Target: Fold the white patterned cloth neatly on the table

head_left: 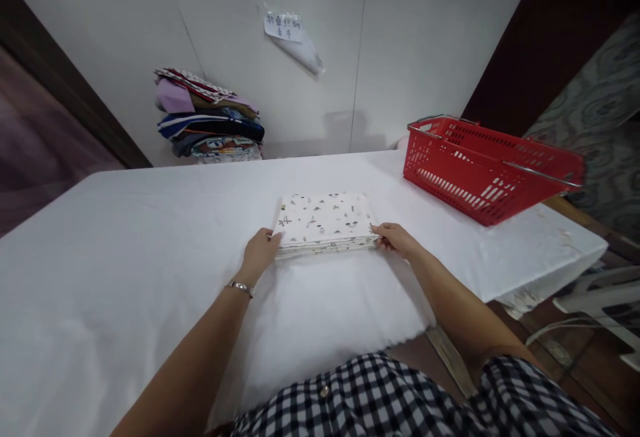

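A folded white cloth (325,218) with a small scattered print lies in several layers on the white-covered table (165,237), right in front of me. At its near left corner, my left hand (261,250) has its fingers closed on the edge, the thumb near the top. My right hand (396,240) pinches the near right corner between thumb and fingers. The layered folded edge faces me, between the two hands. Parts of the fingers on both sides are hidden by the cloth or by the hands themselves.
A red plastic basket (490,174) with metal handles stands at the table's right end. Against the wall at the back left rises a pile of folded fabrics (210,117). A paper sign (284,27) hangs on the wall, its lower part curled. A white chair (600,304) is at the lower right.
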